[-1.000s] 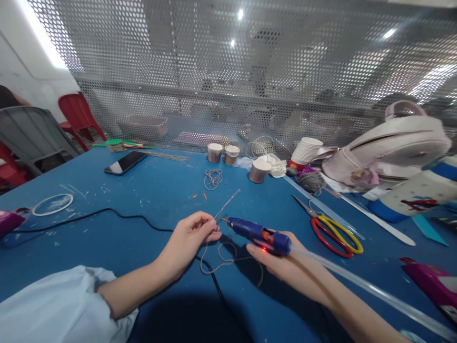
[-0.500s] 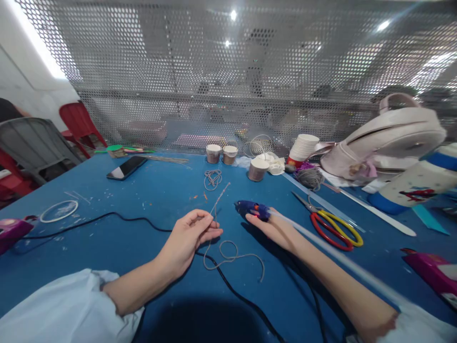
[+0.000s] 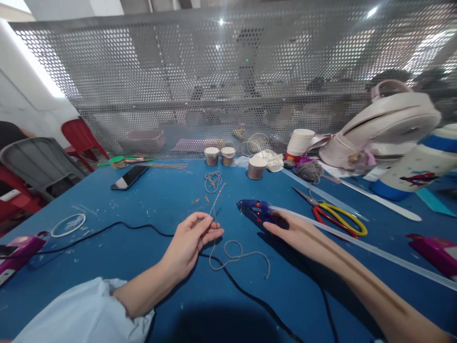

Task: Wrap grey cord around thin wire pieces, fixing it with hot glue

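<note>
My left hand (image 3: 193, 238) pinches a thin grey cord (image 3: 235, 255) near one end; the rest of the cord curls loose on the blue table (image 3: 150, 205) just to its right. My right hand (image 3: 291, 226) lies flat with its fingers stretched toward a blue glue gun (image 3: 257, 208), which rests on the table with a long clear glue stick (image 3: 357, 240) trailing from its back. The fingertips touch or nearly touch the gun. A black cable (image 3: 117, 224) runs under my left hand.
Red and yellow scissors (image 3: 335, 220) lie right of the gun. Paper cups (image 3: 257, 167), a cup stack (image 3: 300, 143), a pink bag (image 3: 385, 128) and a blue-white bottle (image 3: 414, 174) line the back right. A phone (image 3: 129, 176), a white ring (image 3: 67, 225) and a pink tool (image 3: 17, 250) sit left.
My right hand carried the glue gun away from the cord, set it on the table farther back, and has opened beside it. The left hand has kept its pinch on the cord.
</note>
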`<state>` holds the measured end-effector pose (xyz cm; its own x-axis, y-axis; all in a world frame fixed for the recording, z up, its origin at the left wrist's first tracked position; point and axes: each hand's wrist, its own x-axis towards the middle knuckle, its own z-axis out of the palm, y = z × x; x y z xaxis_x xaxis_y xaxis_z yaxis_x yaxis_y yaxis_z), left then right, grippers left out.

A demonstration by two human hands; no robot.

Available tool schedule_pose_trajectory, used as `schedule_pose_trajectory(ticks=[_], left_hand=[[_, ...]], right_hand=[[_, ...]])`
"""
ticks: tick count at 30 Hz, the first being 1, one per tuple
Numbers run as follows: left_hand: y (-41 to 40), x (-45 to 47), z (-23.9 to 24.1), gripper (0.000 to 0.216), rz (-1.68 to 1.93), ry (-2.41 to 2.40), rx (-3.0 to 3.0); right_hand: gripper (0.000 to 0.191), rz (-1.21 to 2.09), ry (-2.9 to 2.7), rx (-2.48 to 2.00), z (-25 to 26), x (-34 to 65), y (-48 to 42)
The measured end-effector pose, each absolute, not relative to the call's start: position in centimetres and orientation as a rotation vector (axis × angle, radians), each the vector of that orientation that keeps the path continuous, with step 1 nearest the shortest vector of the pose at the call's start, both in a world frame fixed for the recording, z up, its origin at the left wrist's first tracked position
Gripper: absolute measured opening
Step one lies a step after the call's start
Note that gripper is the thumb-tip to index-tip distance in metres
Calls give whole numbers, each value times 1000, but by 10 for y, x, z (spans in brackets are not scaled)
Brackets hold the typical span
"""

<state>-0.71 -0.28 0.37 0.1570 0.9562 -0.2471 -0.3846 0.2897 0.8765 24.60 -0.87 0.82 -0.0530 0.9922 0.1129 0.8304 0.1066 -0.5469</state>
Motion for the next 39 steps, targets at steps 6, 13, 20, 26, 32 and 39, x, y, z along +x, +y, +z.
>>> schedule_pose_trajectory(ticks=[6, 13, 20, 26, 32, 39], left_hand=[[-6, -4, 7, 19, 1099, 958, 764], [-16, 1, 7, 19, 1088, 906, 795], [-16, 1, 7, 17, 1101, 899, 814], [-17, 0, 5, 18, 1083, 901, 830], [-16, -3, 6, 23, 1071, 979, 910], [-12, -3, 2, 25, 1097, 954, 849]], right_hand=[[25, 465, -1832, -1788, 24, 236, -48], [13, 1045, -1730, -1380, 27, 174, -35], [13, 1067, -1673, -1236, 3, 149, -16], [13, 978, -1603, -1113, -3, 147, -15], [10, 1003, -1557, -1188, -5, 148, -18], [11, 1045, -1541, -1220, -7, 148, -17]])
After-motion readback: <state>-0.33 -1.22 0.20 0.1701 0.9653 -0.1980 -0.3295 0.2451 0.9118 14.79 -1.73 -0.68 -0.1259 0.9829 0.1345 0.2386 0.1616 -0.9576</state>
